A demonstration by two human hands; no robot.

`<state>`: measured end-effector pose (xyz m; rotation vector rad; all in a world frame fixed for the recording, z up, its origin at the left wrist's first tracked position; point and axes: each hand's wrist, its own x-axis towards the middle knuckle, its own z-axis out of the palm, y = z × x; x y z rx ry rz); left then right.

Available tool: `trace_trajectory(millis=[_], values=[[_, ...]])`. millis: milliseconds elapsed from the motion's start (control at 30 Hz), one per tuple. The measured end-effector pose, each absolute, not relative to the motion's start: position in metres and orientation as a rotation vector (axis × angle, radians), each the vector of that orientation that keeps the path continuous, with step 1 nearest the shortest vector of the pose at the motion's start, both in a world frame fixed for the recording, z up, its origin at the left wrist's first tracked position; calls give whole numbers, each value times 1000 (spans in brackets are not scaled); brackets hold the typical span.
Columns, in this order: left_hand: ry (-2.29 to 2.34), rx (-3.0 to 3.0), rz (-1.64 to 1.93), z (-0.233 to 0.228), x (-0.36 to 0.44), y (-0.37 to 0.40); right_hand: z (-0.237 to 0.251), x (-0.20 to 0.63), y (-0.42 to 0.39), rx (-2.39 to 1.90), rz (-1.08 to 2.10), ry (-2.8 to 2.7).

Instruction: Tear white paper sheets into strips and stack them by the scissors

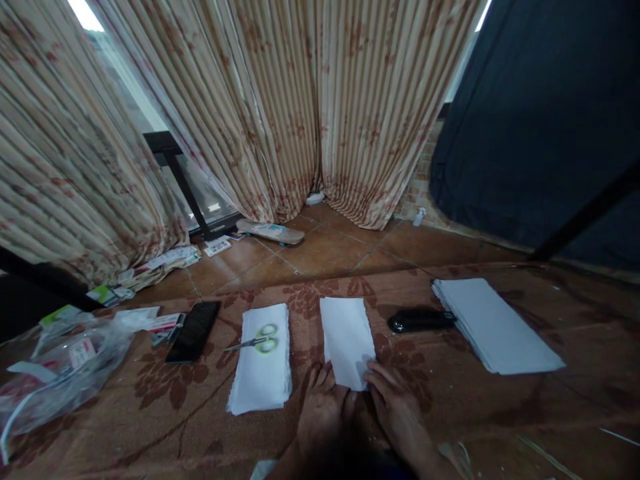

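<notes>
Both hands sit at the bottom of the view, closest to the camera, on a brown flowered carpet [165, 387]; the left hand [323, 410] lies flat with its fingers spread, fingertips touching the near left corner of a folded sheet of white paper [346, 340]; the right hand [397, 407] rests just beside it, thumb and forefinger at the near right corner, where the edge looks slightly lifted; whether that grip has pinched the corner or only presses on it cannot be told from here, and neither hand is closed round anything else.

That sheet lies straight ahead of the hands, its long axis running away from the person toward the curtains [280, 107]; only its near short edge is within reach of the fingers, and both hands are about equally near it, one to each corner.

Left of the sheet, a little apart, a stack of white paper [263, 380] lies parallel to it with green-handled scissors [260, 341] on top, blades pointing left; further left is a black phone [194, 330]; to the right, a black stapler [420, 320] touches a larger pile of white sheets [495, 327] set at an angle; a clear plastic bag [55, 373] of oddments lies at far left.
</notes>
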<state>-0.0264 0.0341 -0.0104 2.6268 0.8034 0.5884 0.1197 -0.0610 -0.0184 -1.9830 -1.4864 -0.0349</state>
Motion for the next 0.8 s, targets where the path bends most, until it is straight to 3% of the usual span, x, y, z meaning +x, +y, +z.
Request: trace_trajectory(millis=[800], values=[[789, 2575, 634, -3, -31, 38, -10, 116, -59, -2107, 2, -1548]])
